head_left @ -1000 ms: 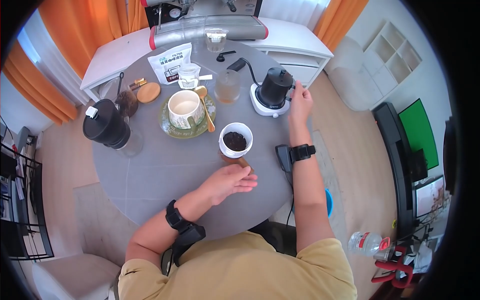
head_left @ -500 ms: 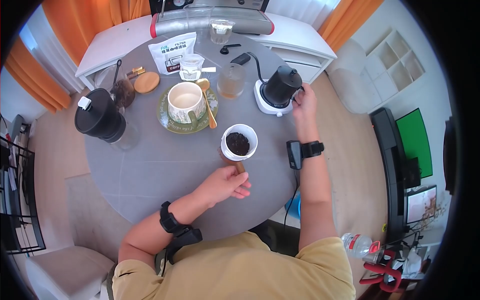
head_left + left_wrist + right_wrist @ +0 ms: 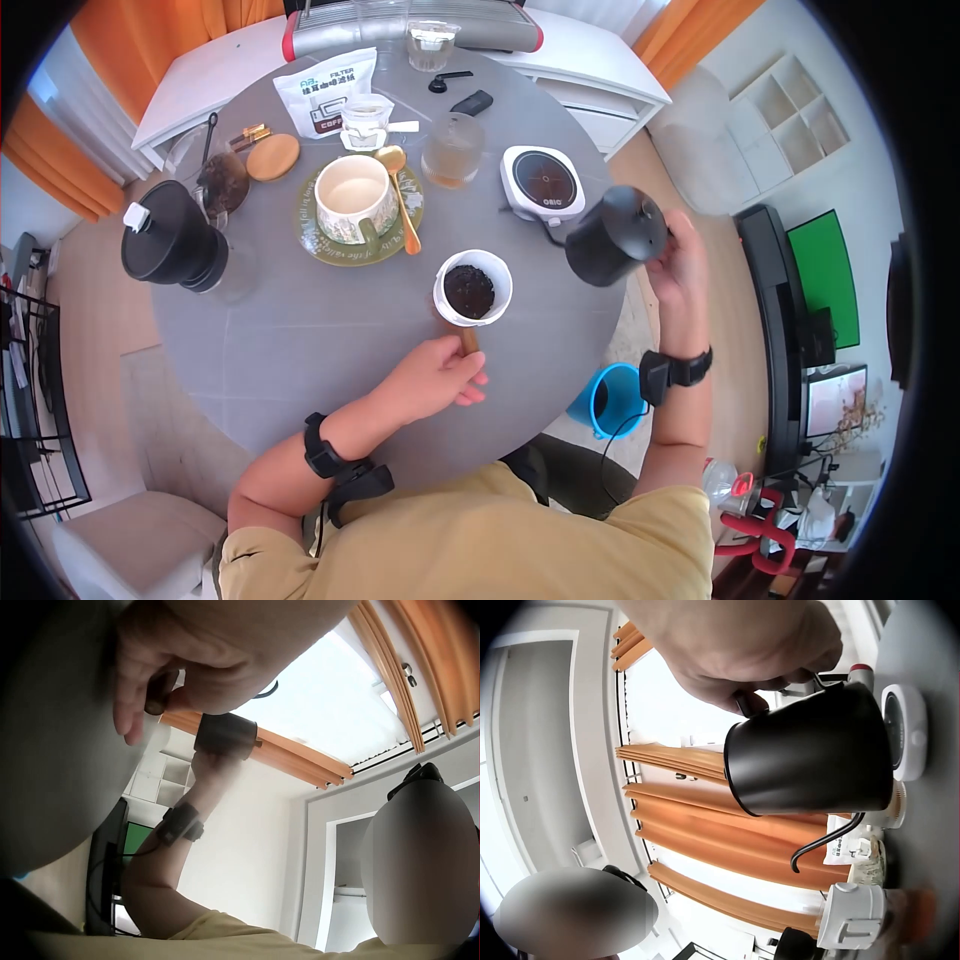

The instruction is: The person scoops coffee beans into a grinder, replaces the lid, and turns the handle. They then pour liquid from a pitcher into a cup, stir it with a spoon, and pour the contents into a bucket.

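Note:
My right hand (image 3: 682, 268) grips the handle of a black gooseneck kettle (image 3: 608, 238), held up off its white heating base (image 3: 545, 184) near the table's right edge. The right wrist view shows the kettle (image 3: 806, 761) roughly upright against the table, its thin spout curving out. In front of me stands a white coffee dripper (image 3: 475, 318) with dark coffee grounds (image 3: 469, 291) inside. My left hand (image 3: 428, 380) holds the brown wooden handle (image 3: 469, 342) below it. The left wrist view shows thumb and fingers curled about this handle (image 3: 159, 691).
Behind the dripper, a patterned cup (image 3: 354, 205) sits on a green saucer (image 3: 318, 246) with a gold spoon (image 3: 405, 210). A black grinder (image 3: 172, 235) stands left. A glass (image 3: 453, 150), a filter bag (image 3: 325, 92) and a wooden lid (image 3: 273, 157) are farther back. A blue bucket (image 3: 612, 400) is below right.
My right hand has lifted the kettle off its base and brought it toward me and to the right. My left hand, loosely at the wooden handle before, now holds it.

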A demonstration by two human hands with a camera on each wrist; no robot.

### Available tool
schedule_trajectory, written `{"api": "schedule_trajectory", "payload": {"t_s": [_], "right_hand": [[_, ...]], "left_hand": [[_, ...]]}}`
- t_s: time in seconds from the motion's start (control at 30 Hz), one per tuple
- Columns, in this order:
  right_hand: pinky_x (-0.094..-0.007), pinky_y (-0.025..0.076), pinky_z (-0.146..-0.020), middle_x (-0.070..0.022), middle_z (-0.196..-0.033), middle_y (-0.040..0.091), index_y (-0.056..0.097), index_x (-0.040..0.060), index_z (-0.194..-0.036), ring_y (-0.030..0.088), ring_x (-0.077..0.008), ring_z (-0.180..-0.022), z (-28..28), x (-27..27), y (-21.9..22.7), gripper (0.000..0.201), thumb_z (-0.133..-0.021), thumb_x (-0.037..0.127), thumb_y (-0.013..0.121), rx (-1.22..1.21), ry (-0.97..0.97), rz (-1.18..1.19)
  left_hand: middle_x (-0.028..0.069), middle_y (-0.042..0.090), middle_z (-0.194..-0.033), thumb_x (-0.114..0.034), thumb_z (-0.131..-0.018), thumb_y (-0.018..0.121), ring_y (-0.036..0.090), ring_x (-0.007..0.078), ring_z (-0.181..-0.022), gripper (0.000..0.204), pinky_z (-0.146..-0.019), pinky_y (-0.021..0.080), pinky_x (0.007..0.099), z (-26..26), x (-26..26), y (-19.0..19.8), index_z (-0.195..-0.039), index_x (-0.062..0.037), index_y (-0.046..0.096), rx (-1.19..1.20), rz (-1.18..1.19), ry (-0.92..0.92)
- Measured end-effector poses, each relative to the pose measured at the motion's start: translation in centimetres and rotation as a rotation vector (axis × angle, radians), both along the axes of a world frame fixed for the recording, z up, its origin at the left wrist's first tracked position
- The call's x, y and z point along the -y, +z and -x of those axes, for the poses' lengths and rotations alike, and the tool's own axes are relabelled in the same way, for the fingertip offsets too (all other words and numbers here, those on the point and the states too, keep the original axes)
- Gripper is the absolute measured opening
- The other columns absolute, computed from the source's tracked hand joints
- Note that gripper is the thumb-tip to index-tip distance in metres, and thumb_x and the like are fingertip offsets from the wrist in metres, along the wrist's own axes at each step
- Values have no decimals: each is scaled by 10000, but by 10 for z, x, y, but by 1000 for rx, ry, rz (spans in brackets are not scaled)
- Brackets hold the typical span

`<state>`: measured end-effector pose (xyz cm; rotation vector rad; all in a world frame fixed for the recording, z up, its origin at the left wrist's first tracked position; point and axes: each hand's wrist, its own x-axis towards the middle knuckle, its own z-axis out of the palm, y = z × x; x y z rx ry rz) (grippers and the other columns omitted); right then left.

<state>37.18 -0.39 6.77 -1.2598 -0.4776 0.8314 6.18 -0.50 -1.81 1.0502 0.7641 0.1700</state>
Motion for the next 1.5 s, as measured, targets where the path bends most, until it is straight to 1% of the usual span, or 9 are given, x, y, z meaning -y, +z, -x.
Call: {"api": "schedule_trajectory", "payload": {"t_s": [0.13,0.23,0.37,0.47,0.7,0.93,1.17,1.33,1.5], "right_hand": [[-178,192,-362,78,-535,409,464,130,-611,301,-4,-414,0,26,5,241,-827,72,554,120,25,-1],[-175,186,-363,75,-532,419,437,144,-577,295,3,-414,-5,40,8,281,-808,42,559,141,114,-16],[-173,183,-363,71,-526,419,422,154,-564,294,9,-418,-5,47,12,301,-795,21,561,148,151,5],[-172,178,-363,70,-527,426,408,159,-555,295,12,-421,-4,47,13,319,-793,14,563,166,150,4],[-167,172,-368,69,-537,464,405,163,-552,299,15,-424,-4,46,15,329,-797,13,567,207,98,0],[-169,172,-381,84,-535,435,412,158,-558,285,20,-429,5,45,23,326,-808,20,569,217,93,14],[-171,177,-382,81,-553,448,425,150,-567,286,18,-431,7,36,24,310,-819,31,561,193,116,-24],[-168,187,-371,60,-578,509,466,147,-600,323,13,-427,6,41,30,256,-823,61,558,245,65,-22],[-168,197,-364,48,-597,541,476,143,-608,354,7,-427,-5,54,30,240,-818,63,559,246,98,-49]], "left_hand": [[119,605,-957,-253,-953,502,653,209,-808,303,-707,543,311,1,0,-2,-1058,32,509,8,8,-4],[113,599,-955,-261,-953,508,650,210,-813,302,-717,544,315,1,0,-5,-1074,16,509,7,17,-5],[108,599,-949,-265,-953,508,650,206,-804,300,-711,543,310,3,1,-5,-1064,13,507,11,16,-1],[109,616,-918,-243,-952,501,657,185,-764,282,-664,539,297,2,2,-4,-1002,34,502,20,-1,21],[106,620,-908,-247,-951,503,657,182,-758,279,-656,538,293,2,2,-6,-997,29,503,30,-13,21],[105,620,-917,-250,-951,504,658,187,-764,281,-661,540,297,1,1,-5,-1001,27,507,26,-3,16],[104,619,-918,-248,-951,501,656,186,-768,282,-667,541,299,1,1,-3,-1009,28,516,17,-5,16],[103,619,-919,-248,-952,499,656,187,-768,284,-672,540,300,1,1,-5,-1016,28,517,23,3,20],[107,607,-949,-268,-952,508,654,207,-809,305,-706,544,312,2,0,-7,-1069,14,512,30,11,-2]]}}
